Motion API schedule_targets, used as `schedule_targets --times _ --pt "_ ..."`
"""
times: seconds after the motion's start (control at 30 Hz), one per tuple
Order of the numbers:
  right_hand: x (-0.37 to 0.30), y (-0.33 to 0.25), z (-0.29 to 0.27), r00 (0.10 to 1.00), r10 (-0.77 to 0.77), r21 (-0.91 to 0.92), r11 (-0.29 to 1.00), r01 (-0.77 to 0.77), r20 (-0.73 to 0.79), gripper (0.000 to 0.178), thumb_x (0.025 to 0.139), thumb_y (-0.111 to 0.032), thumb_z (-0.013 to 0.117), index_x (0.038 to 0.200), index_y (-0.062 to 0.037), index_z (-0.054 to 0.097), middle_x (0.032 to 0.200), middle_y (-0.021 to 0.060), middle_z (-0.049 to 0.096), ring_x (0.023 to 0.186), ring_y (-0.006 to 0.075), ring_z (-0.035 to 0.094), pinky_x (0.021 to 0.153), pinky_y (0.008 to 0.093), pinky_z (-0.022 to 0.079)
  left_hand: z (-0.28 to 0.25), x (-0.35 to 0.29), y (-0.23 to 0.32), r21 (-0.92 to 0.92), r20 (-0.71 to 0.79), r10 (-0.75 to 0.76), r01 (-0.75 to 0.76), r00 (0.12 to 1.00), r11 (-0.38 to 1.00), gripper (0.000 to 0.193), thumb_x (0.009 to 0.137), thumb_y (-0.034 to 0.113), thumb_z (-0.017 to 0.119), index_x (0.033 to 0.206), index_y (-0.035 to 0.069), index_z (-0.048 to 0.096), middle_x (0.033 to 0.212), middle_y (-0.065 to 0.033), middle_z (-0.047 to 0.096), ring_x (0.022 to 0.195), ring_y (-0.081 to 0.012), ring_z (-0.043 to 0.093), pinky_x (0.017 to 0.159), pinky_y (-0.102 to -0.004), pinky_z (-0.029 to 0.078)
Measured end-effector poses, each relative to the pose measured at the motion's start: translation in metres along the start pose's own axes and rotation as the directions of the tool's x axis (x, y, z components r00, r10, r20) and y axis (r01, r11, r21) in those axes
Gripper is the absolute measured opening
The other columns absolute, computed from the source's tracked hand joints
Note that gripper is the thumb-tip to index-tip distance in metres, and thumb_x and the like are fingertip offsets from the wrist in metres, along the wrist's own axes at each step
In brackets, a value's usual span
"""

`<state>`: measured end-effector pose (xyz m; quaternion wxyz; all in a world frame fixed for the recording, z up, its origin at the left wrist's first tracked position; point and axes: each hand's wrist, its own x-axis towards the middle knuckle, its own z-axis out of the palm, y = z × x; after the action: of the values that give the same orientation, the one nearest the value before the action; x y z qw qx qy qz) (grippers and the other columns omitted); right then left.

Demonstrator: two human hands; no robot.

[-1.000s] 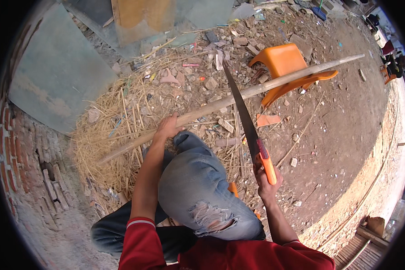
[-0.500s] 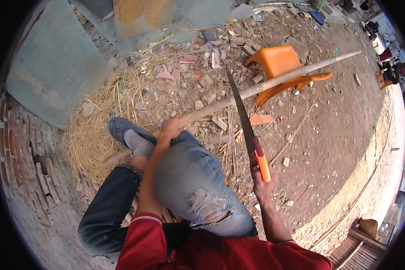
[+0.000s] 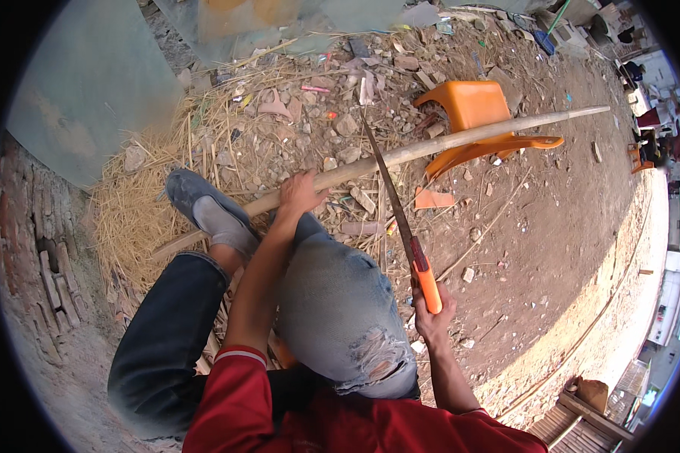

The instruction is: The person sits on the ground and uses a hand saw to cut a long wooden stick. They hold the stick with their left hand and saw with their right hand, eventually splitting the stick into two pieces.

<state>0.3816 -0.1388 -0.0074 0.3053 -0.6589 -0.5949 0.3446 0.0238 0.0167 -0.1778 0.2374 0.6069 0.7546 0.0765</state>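
Bare dirt lies open right of the pole [image 3: 431, 147]; rubble [image 3: 340, 121], straw [image 3: 136, 219] crowd its left

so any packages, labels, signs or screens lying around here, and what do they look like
No clear package, label, sign or screen shows.
Scraps of litter: small pink and red bits among the straw and rubble at the top, too small to tell what they are.
Box-like brown thing: lower right by the wooden steps, plain, kind unclear.
Otherwise only the pole, the saw with its orange handle and the orange chair.
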Motion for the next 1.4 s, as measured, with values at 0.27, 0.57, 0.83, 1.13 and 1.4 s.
schedule_targets --times 0.27,0.57,0.83,1.13,1.4 --pt "0.0 -0.028 -0.002 0.995 -0.047 0.118 0.992 0.036 0.086 0.026 0.092 -0.012 0.071 0.113 0.0034 0.065 0.085 0.0082 0.067 0.076 0.0136 0.061 0.071 0.0322 0.052 -0.024 -0.002 0.007 -0.004 0.215 -0.096 0.1 0.972 0.995 0.068 0.073 0.06 0.08 0.123 0.013 0.074 0.12 -0.0179 0.074 0.115 -0.0348 0.069 0.102 -0.0465 0.053" --pt "0.01 -0.034 -0.001 0.986 -0.01 0.131 0.991 -0.012 0.168 0.026 0.092 -0.013 0.073 0.113 0.0018 0.067 0.093 0.0105 0.072 0.085 0.0155 0.067 0.078 0.0336 0.055 -0.034 -0.003 0.011 0.016 0.193 -0.17 0.17 0.966 0.985 0.062 0.074 0.051 0.08 0.125 0.016 0.076 0.122 -0.0184 0.074 0.115 -0.0352 0.07 0.103 -0.0446 0.054" --pt "0.026 -0.054 -0.005 0.963 0.207 0.149 0.961 -0.234 0.173 0.024 0.096 -0.021 0.07 0.104 0.0024 0.071 0.07 0.0076 0.061 0.062 0.0133 0.06 0.058 0.0342 0.049 -0.03 -0.003 0.01 0.027 0.18 -0.2 0.198 0.963 0.98 0.054 0.076 0.047 0.081 0.119 0.014 0.078 0.12 -0.0187 0.075 0.114 -0.0342 0.071 0.102 -0.0437 0.054" --pt "0.027 -0.054 -0.002 0.995 0.021 -0.07 0.997 -0.014 0.095 0.023 0.096 -0.017 0.068 0.089 0.004 0.069 0.062 0.0085 0.058 0.057 0.0116 0.055 0.055 0.0328 0.046 -0.036 -0.007 0.017 0.028 0.176 -0.214 0.212 0.961 0.977 0.051 0.076 0.044 0.083 0.116 0.012 0.079 0.117 -0.0189 0.075 0.113 -0.0346 0.072 0.102 -0.0433 0.054" --pt "0.029 -0.05 0.011 0.993 0.082 0.008 0.997 -0.083 0.084 0.019 0.093 -0.014 0.069 0.086 0.0027 0.067 0.061 0.0086 0.058 0.055 0.0126 0.056 0.055 0.0337 0.047 -0.035 -0.006 0.015 0.049 0.18 -0.182 0.176 0.967 0.983 0.054 0.076 0.047 0.084 0.115 0.01 0.078 0.117 -0.019 0.075 0.112 -0.0352 0.071 0.101 -0.0444 0.054"
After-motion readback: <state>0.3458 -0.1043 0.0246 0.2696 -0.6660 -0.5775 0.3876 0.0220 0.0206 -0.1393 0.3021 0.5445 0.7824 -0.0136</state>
